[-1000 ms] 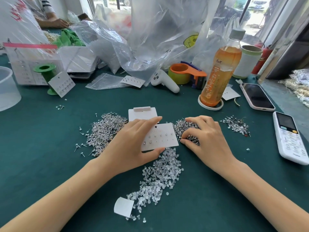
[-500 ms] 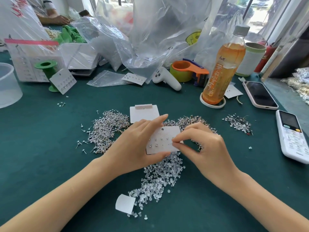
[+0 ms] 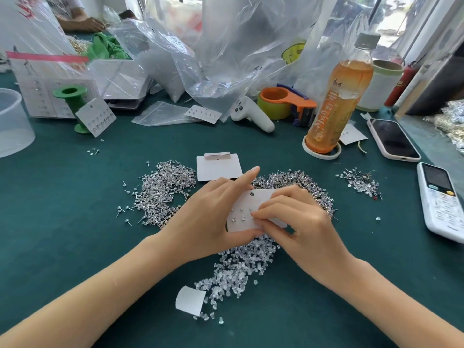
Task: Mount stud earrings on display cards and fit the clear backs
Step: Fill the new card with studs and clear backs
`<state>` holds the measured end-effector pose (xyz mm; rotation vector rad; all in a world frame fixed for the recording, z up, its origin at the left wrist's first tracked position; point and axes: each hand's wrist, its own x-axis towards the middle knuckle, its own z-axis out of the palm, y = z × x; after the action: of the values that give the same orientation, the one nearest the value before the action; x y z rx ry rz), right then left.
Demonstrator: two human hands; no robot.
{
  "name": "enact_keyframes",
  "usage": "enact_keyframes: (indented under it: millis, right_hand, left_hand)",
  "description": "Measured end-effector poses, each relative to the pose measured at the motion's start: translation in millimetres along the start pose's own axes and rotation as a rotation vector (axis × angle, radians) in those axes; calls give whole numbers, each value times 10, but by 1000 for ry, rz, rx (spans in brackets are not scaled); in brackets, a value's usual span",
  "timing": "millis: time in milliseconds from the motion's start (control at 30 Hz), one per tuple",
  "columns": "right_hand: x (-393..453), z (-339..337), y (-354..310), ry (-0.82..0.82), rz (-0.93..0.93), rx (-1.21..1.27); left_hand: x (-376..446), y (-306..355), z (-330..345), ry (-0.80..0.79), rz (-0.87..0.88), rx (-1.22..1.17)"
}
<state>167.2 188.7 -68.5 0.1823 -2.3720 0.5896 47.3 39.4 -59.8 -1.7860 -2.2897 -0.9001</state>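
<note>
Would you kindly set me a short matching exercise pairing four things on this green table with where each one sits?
Things:
1. amber drink bottle
2. heap of clear plastic backs
3. white perforated display card
4. white cordless handset

Places:
A. held in both hands
B. at the right table edge
C. standing on a white ring coaster
D. under the wrists, nearest the camera

Pairs: 1-C, 2-D, 3-A, 4-B

1. The right hand (image 3: 298,222) has left the heap of silver stud earrings (image 3: 308,184), where it rested a second ago, and now lies over the white rectangular display card (image 3: 253,204)
2. Its fingers (image 3: 263,215) now pinch at the card's studded face
3. The left hand (image 3: 213,214) has lifted the card slightly off the surface
</note>
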Motion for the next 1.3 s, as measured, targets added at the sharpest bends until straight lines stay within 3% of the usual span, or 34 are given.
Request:
enact_keyframes:
  millis: [233,367,500,667,833,1300]
  right_hand:
    - [1,-5,8,-21,26,12]
    - [51,-118,43,79,238,129]
    - [63,-292,245,224,429,68]
    - [-8,-266,433,10,412,-188]
    - [3,-151,422,-174,404,-188]
    - [65,14,391,-145,418,-304]
  left_hand:
    - [-12,-18,17,-21,-58,-75]
    - [-22,-48,25,-11,-103,-106]
    - [-28,-88,25,-6,-170,-147]
    - [-21,-139,29,18,-255,-127]
    - [-25,-166,37,17,-280,-84]
    - [-33,-185,49,6,-285,-54]
